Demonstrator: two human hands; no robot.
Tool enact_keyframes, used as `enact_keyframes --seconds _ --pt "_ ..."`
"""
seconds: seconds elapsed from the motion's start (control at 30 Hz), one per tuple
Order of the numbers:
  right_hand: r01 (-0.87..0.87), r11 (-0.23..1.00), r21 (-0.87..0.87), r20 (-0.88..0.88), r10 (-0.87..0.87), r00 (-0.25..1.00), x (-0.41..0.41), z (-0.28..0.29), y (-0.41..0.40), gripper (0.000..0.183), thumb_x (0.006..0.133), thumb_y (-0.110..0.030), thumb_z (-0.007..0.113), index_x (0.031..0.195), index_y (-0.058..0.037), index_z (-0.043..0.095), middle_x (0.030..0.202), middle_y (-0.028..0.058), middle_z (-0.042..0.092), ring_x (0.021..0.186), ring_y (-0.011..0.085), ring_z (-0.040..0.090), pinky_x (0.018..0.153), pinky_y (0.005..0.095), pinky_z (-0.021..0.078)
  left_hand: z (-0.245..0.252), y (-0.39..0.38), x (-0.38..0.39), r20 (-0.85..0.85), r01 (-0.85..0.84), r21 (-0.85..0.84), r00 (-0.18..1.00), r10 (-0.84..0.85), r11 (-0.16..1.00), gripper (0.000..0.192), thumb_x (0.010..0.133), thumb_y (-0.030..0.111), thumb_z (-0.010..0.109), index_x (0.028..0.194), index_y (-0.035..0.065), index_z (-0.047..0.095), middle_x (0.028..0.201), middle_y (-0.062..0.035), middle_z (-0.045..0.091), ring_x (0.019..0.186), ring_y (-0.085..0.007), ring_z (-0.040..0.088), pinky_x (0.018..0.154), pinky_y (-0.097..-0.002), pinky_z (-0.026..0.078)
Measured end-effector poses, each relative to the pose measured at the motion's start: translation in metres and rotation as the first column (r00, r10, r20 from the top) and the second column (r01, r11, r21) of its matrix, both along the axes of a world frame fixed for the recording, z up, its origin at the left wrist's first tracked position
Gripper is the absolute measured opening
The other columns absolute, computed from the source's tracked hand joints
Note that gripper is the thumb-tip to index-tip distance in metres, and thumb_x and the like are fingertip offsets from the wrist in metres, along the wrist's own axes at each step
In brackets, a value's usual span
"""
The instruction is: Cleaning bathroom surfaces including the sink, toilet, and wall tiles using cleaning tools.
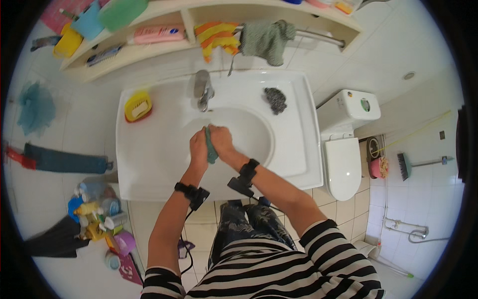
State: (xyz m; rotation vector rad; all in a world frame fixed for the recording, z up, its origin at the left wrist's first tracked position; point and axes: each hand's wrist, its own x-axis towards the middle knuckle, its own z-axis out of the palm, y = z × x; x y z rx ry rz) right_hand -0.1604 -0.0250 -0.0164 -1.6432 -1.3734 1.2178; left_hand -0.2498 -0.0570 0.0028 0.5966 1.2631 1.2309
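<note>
Over the basin of a white washbasin, my left hand and my right hand are close together, both closed on a wrung-up green cloth. Its lower end sticks out between my wrists. Just beyond my hands stands the chrome faucet. A dark grey scouring pad lies on the right part of the washbasin top. At the left rear corner, a yellow soap dish holds a pale bar of soap. Each of my wrists wears a black strap with a small device.
Above the washbasin, a cream shelf bears toiletries; striped gloves and a grey-green towel hang on its rail. A white toilet stands at the right. Several bottles crowd the lower left. Cables hang from my wrist devices.
</note>
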Motion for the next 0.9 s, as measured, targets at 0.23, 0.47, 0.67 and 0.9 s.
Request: enact_keyframes --seconds 0.23,0.47,0.67,0.9 --pt "-0.429 0.612 -0.664 -0.746 -0.508 0.431 0.027 0.046 -0.032 0.06 0.087 -0.067 0.052 0.12 -0.0167 0.052 0.126 0.0077 0.051 0.111 0.0303 0.053 0.084 0.0617 0.0455 0.04 -0.014 -0.007 -0.815 0.354 0.363 0.568 0.11 0.862 0.027 0.088 0.026 0.066 0.084 0.0013 0.056 0.08 -0.0073 0.05 0.073 -0.0224 0.051 0.066 -0.035 0.043" --pt "-0.251 0.842 -0.479 -0.864 -0.401 0.305 0.023 0.012 -0.037 0.047 0.087 -0.06 0.058 0.087 -0.0137 0.057 0.083 0.0022 0.056 0.079 0.0193 0.055 0.067 0.0385 0.0496 0.052 -0.031 0.007 -0.861 0.47 0.464 0.438 0.258 0.75 0.027 0.087 0.025 0.065 0.08 0.0027 0.053 0.083 -0.0113 0.047 0.07 -0.0286 0.048 0.064 -0.0384 0.042" --pt "0.011 0.835 -0.551 -0.733 -0.49 0.472 -0.004 -0.007 -0.026 0.03 0.096 -0.035 0.052 0.082 -0.0089 0.06 0.075 0.0076 0.059 0.068 0.0214 0.059 0.06 0.0342 0.0465 0.038 -0.027 0.016 -0.59 0.194 0.34 0.806 0.048 0.92 0.032 0.095 0.022 0.052 0.074 -0.0023 0.049 0.059 -0.0088 0.038 0.057 -0.0157 0.038 0.056 -0.0309 0.039" --pt "-0.499 0.814 0.296 0.445 0.345 0.826 -0.02 0.001 -0.031 0.017 0.093 -0.013 0.048 0.09 -0.0042 0.062 0.08 0.0051 0.061 0.073 0.0197 0.06 0.059 0.0386 0.0488 0.026 -0.032 -0.013 -0.526 0.094 0.223 0.85 0.038 0.97 0.029 0.096 0.019 0.049 0.092 -0.0061 0.062 0.084 -0.0061 0.062 0.079 -0.0122 0.053 0.075 -0.0276 0.045"
